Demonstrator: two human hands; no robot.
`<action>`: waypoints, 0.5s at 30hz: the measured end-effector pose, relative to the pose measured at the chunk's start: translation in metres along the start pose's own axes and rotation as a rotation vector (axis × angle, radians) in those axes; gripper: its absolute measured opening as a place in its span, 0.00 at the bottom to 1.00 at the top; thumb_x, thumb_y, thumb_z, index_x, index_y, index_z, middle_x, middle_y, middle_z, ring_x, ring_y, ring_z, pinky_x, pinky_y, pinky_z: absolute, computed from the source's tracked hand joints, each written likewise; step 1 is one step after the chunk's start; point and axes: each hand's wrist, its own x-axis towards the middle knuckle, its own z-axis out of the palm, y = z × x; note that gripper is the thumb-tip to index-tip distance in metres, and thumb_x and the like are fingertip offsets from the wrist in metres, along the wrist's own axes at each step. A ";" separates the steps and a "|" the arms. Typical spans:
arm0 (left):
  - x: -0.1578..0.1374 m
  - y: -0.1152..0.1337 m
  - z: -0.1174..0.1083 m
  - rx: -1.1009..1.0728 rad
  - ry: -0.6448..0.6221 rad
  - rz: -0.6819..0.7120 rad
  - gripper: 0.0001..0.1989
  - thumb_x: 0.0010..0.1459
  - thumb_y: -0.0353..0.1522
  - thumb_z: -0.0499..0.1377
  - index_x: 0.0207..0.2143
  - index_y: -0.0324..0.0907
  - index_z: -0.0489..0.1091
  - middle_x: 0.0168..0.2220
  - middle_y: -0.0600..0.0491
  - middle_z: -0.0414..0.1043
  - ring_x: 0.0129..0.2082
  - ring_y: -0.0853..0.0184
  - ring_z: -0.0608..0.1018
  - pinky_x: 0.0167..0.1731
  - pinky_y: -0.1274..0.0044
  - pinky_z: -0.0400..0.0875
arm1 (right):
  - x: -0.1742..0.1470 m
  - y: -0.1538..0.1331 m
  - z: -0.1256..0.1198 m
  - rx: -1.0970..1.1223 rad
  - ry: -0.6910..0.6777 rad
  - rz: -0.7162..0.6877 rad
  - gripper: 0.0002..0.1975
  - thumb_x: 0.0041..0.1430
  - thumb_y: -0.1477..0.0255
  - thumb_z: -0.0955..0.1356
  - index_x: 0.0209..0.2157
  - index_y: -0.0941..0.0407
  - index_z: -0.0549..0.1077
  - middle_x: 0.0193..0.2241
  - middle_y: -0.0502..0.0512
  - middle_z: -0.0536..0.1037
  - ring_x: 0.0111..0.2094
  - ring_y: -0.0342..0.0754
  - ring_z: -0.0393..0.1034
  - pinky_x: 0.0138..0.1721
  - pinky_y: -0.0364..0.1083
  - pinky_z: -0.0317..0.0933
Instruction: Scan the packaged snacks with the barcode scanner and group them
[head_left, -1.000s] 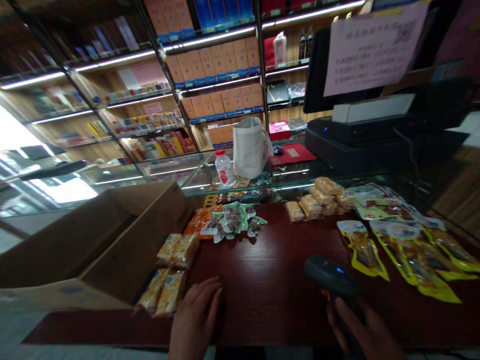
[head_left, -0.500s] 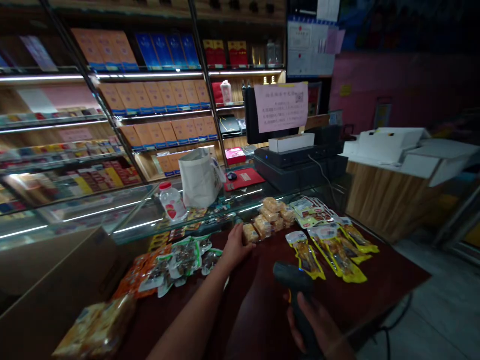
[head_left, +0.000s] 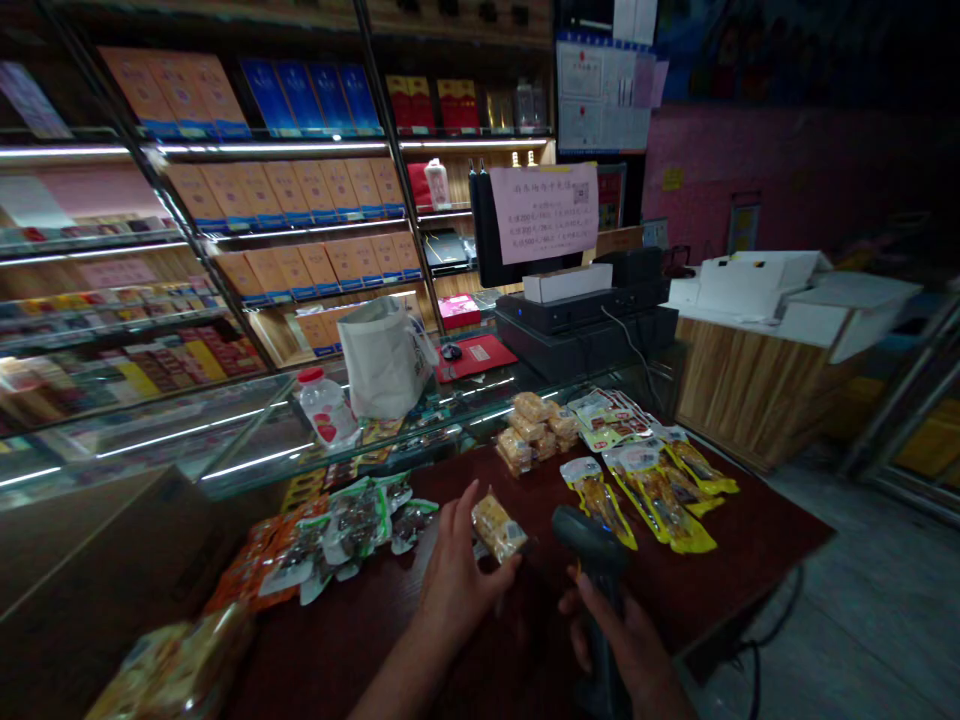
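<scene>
My left hand (head_left: 457,570) grips a small clear-wrapped pale-gold snack pack (head_left: 498,527) between thumb and fingers, low over the dark red table. A whitish label shows on the pack's upper side. On the right, my right hand (head_left: 619,635) is closed around the handle of a dark barcode scanner (head_left: 592,545), whose head points toward the pack. Behind them, a small pile of similar wrapped snack packs (head_left: 531,430) sits near the glass counter. Yellow-edged snack pouches (head_left: 660,495) lie to its right.
Green-edged pouches (head_left: 360,520) and orange packets (head_left: 251,560) lie at left, beside a cardboard box (head_left: 97,560). A larger wrapped pack (head_left: 176,665) sits in the near left corner. Beyond stand a bottle (head_left: 326,408), a white bag (head_left: 382,360) and a monitor (head_left: 487,240).
My left hand has come back from the pile toward me, bringing one snack pack with it. The scanner stays in my right hand. The view has shifted slightly.
</scene>
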 end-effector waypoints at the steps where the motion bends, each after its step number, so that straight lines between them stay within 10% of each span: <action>1: -0.015 0.012 -0.004 -0.008 0.018 0.013 0.44 0.51 0.36 0.64 0.68 0.47 0.49 0.61 0.44 0.59 0.59 0.54 0.69 0.56 0.63 0.69 | -0.003 0.000 0.003 -0.016 0.028 -0.006 0.39 0.37 0.40 0.74 0.38 0.60 0.72 0.15 0.46 0.72 0.14 0.39 0.61 0.16 0.39 0.54; 8: -0.080 0.048 -0.017 -0.122 0.019 -0.136 0.47 0.46 0.37 0.69 0.67 0.48 0.54 0.62 0.42 0.59 0.58 0.50 0.72 0.54 0.62 0.72 | -0.041 -0.007 0.024 -0.029 0.022 -0.033 0.33 0.37 0.49 0.79 0.36 0.58 0.72 0.21 0.48 0.75 0.21 0.41 0.65 0.23 0.40 0.61; 15: -0.085 0.044 -0.041 -0.761 0.022 -0.528 0.30 0.47 0.42 0.69 0.53 0.43 0.73 0.51 0.43 0.76 0.48 0.53 0.79 0.43 0.70 0.78 | -0.047 -0.010 0.016 -0.086 0.060 -0.058 0.30 0.41 0.52 0.78 0.38 0.59 0.72 0.15 0.45 0.73 0.16 0.40 0.63 0.20 0.39 0.58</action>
